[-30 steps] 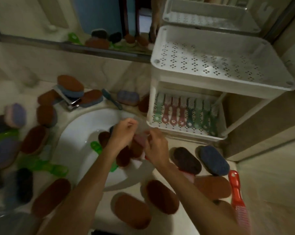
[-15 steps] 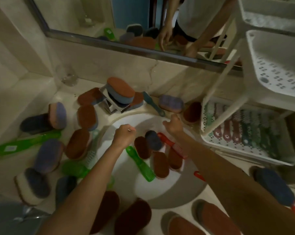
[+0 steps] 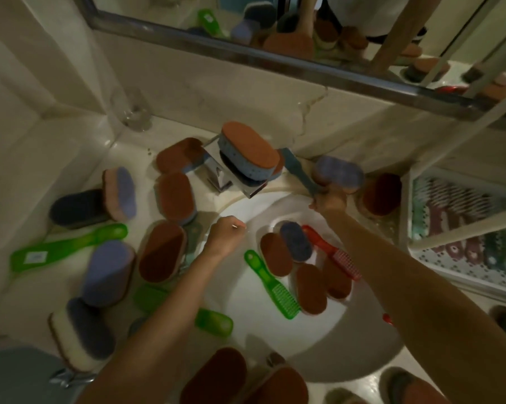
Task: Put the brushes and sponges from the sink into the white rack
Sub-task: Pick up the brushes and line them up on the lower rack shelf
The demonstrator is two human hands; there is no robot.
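Observation:
The white sink (image 3: 362, 360) holds three brown sponges (image 3: 276, 253), a purple sponge (image 3: 296, 242), a red brush (image 3: 330, 252) and a green brush (image 3: 270, 287). My left hand (image 3: 227, 237) hovers over the basin's left side as a closed fist with nothing visible in it. My right hand (image 3: 329, 199) is at the sink's back rim, fingers closed around the handle of a teal brush (image 3: 295, 169), beside a purple sponge (image 3: 337, 173). The white rack (image 3: 479, 282) stands at the right with several brushes lined up in its lower tier.
Many sponges and green brushes (image 3: 68, 247) lie scattered on the counter around the sink. A blue-and-brown sponge (image 3: 250, 150) sits on top of the chrome faucet (image 3: 225, 177). A glass (image 3: 132, 109) stands by the back wall, under the mirror (image 3: 275, 33).
Both hands were together over the sink a second ago. Since then my right hand reached to the back rim and closed on the teal brush; my left hand stayed a fist. The view swung left.

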